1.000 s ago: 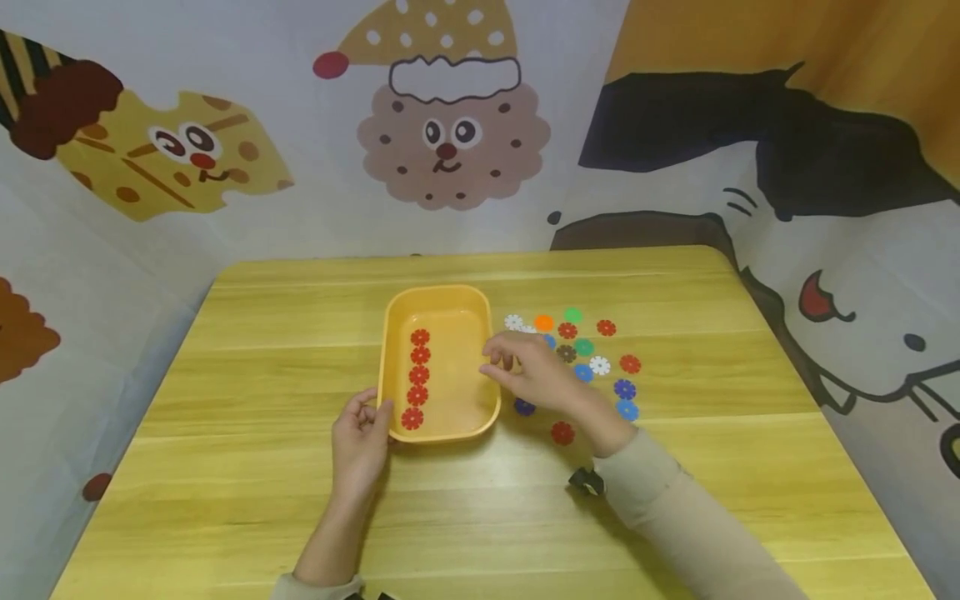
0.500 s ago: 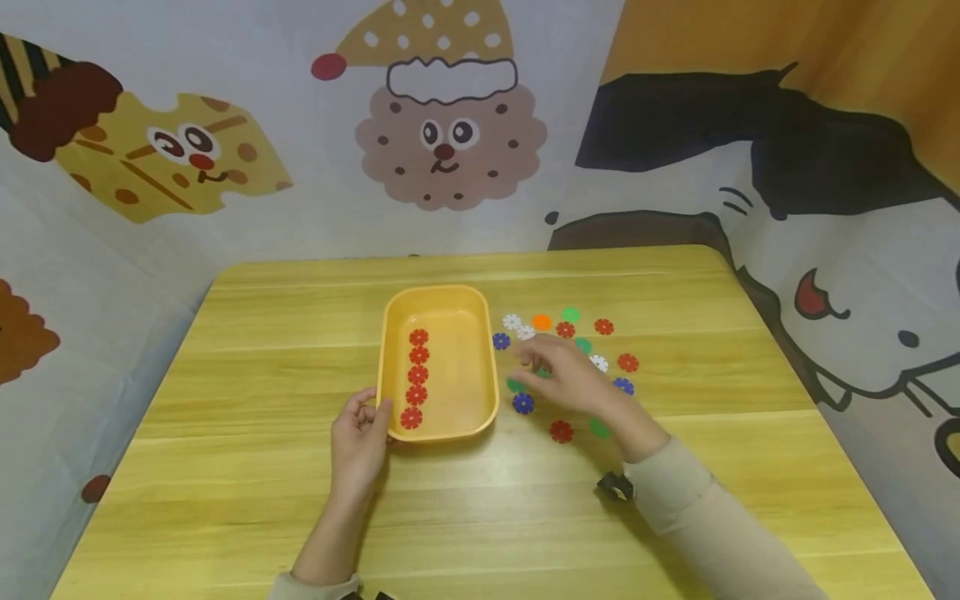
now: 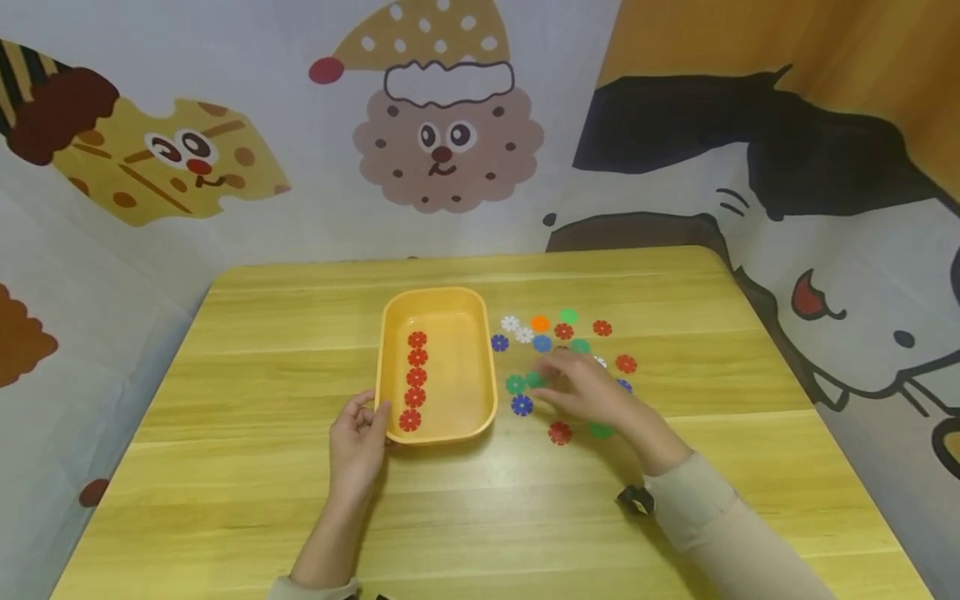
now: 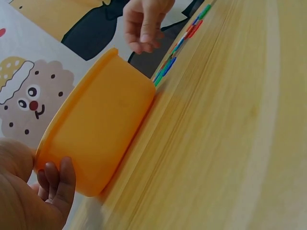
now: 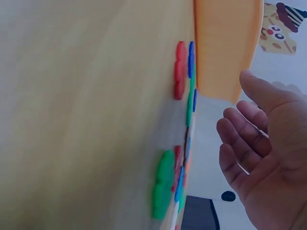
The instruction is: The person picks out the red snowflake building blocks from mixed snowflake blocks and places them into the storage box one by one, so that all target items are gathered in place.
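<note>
Five red flower-shaped plastic discs (image 3: 414,379) lined up in the shallow orange plastic tray (image 3: 437,433); many mixed-colour discs (image 3: 558,350) left loose on the wooden table (image 3: 247,350), red ones among them. Left hand (image 3: 358,442) gripping the tray corner. Right hand (image 3: 592,392) hovering relaxed, empty, over the scatter. From the right wrist: bare palm, hidden overhead.

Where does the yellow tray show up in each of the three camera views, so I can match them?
Head: the yellow tray sits at the table's centre, with the left hand gripping its near left corner.
Left wrist: yellow tray fills the left middle, seen from outside, the left hand at its lower corner.
Right wrist: yellow tray is at the top edge, above the right hand.
Shared landmark: the cookie-face wall picture.
</note>
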The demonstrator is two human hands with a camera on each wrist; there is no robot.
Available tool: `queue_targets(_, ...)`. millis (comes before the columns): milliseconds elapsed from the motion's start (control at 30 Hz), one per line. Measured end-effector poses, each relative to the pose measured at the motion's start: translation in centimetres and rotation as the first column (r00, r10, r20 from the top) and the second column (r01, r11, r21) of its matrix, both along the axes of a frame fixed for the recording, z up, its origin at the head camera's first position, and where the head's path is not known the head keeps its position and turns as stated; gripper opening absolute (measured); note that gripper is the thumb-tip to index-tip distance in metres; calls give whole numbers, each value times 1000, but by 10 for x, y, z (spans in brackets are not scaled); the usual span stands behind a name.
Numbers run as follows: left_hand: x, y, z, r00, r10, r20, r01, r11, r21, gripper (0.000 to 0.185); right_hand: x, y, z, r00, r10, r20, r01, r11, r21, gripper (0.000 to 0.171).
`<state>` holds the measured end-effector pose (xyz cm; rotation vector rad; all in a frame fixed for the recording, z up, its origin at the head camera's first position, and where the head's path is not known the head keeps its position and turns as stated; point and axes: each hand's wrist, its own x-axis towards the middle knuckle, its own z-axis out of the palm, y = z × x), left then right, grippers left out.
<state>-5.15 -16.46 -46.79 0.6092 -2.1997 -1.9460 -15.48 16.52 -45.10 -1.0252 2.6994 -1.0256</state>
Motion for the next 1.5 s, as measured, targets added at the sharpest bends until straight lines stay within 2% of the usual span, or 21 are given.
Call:
queue_targets(167, 0, 0, -1, 1000, -2, 1, 2, 1000, -3, 30, 4, 9, -2, 1000, 1, 6, -2, 997, 81, 36)
queue_targets(267, 0, 0, 0, 1000, 0, 1, 0, 1000, -3, 30, 6, 13, -3, 999, 37, 18, -39, 992, 119, 36)
queue_targets(367, 1, 0, 0, 1000, 0, 1, 0, 1000, 0, 31, 8, 17, -5, 994, 74, 85, -84, 988, 129, 37)
queue_targets(467, 1, 0, 1, 1000, 2, 2, -2, 1000, 3, 31, 10, 19, -7, 983, 105, 150, -126, 982, 143, 45)
queue_targets(600, 2, 0, 2, 1000, 0, 1, 0, 1000, 9, 31, 11, 22, -10, 978, 125, 169, -153, 974, 167, 52)
queue_targets(767, 1, 0, 2, 1000, -3, 5, 3, 1000, 10, 31, 11, 25, -13, 975, 151, 165, -177, 972, 154, 42)
queue_targets(900, 2, 0, 2, 1000, -5, 7, 5, 1000, 13, 31, 12, 26, -14, 970, 152, 188, -181, 972, 147, 32)
queue_targets(1167, 2, 0, 1, 1000, -4, -2, 4, 1000, 4, 30, 11, 24, -13, 974, 121, 192, -159, 968, 193, 27)
queue_targets(1400, 0, 0, 1, 1000, -3, 8, 3, 1000, 0, 31, 9, 23, -9, 978, 88, 189, -120, 979, 164, 40)
queue_targets(1500, 0, 0, 2, 1000, -3, 8, 3, 1000, -1, 32, 9, 25, -7, 974, 98, 203, -132, 979, 158, 37)
